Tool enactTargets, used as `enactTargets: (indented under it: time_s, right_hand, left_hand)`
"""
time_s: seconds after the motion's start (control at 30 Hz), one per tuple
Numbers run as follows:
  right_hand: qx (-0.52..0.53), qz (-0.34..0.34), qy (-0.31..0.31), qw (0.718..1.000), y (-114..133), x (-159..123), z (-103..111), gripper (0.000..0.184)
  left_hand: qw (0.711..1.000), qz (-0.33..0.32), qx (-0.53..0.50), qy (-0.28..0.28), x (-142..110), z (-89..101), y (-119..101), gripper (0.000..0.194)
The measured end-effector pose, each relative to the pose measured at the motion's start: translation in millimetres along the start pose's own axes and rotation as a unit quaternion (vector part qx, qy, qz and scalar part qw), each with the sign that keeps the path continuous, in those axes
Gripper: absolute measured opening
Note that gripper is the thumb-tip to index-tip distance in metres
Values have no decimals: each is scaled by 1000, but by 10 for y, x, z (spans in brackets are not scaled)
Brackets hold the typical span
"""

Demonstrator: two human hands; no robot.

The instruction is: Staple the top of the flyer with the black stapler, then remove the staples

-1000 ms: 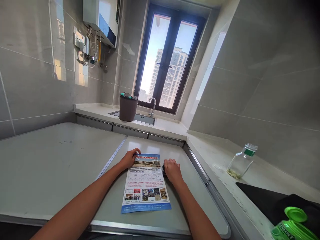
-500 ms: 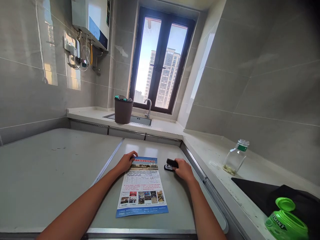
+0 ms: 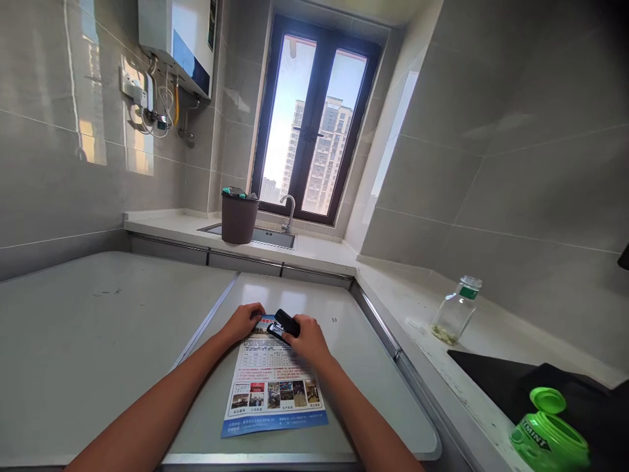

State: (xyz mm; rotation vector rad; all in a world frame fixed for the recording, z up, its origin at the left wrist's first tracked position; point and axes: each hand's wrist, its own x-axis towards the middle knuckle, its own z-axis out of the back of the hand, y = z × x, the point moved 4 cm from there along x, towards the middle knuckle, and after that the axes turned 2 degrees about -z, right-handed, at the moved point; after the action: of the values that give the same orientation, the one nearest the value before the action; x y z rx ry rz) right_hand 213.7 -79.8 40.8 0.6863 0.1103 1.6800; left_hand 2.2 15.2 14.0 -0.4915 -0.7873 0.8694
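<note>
A printed colour flyer (image 3: 272, 387) lies flat on the grey table top (image 3: 108, 328) in front of me. My left hand (image 3: 242, 322) presses down on the flyer's top left corner, fingers curled against the paper. My right hand (image 3: 305, 339) grips a small black stapler (image 3: 285, 324) and holds it over the flyer's top edge, close beside my left hand. Two tiny staples (image 3: 334, 320) lie on the table to the right of the hands.
A brown bucket (image 3: 238, 216) stands by the sink and tap (image 3: 289, 213) under the window. On the white counter to the right are a glass jar (image 3: 455, 311), a black mat (image 3: 531, 387) and an open green tub (image 3: 548, 432). A water heater (image 3: 177, 36) hangs top left.
My right hand took the stapler from the table right of the flyer and brought it left over the flyer's top edge. The left hand stayed on the corner.
</note>
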Motion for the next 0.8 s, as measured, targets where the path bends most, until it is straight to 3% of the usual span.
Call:
enactTargets:
  time_s: [0.13, 0.27, 0.43, 0.67, 0.8]
  right_hand:
    - [-4, 13, 30, 999, 57, -75, -63, 20]
    - [6, 8, 41, 999, -75, -192, 41, 18]
    - [7, -13, 53, 999, -523, -365, 356, 15]
    - [18, -35, 37, 999, -1270, -451, 701, 36]
    - [91, -39, 103, 990, -1499, -336, 766, 45]
  left_hand:
    - [1000, 0, 8, 1, 14, 0, 32, 19]
    - [1000, 2, 10, -2, 23, -15, 55, 23]
    - [1000, 10, 16, -4, 22, -56, 70, 22]
    - [999, 1, 40, 9, 6, -81, 54, 23]
    - [998, 0, 60, 16, 4, -75, 68, 27]
